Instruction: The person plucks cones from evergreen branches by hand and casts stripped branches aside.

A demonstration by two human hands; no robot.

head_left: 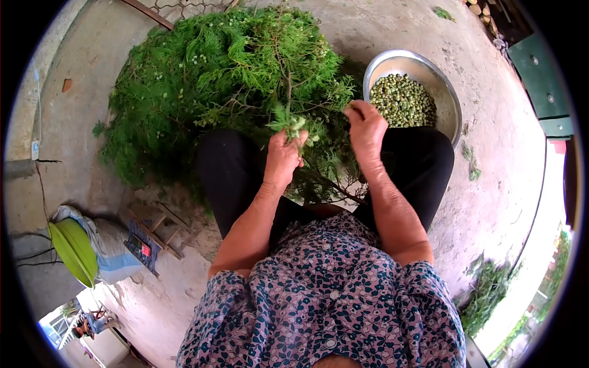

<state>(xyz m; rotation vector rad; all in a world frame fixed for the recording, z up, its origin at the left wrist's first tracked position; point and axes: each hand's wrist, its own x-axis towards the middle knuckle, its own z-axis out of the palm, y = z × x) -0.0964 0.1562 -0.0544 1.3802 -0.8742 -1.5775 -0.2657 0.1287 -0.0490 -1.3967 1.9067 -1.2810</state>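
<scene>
My left hand (283,161) is closed around a green conifer sprig (298,127) that bears pale green seed cones. Just left of the metal basin, my right hand (368,129) has its fingers pinched together; what they hold, if anything, is too small to make out. The basin (455,101) contains many small round green and brownish cones (402,98). A large heap of cut conifer branches (215,73) lies in front of my knees, with bare brown twigs (331,184) between my legs.
On the left lie a small wooden stool (162,227), a pale sack (113,245) and a lime-green plastic basin (73,251). Green cabinet drawers (540,76) stand at the upper right. More cut greenery (488,297) lies at the lower right.
</scene>
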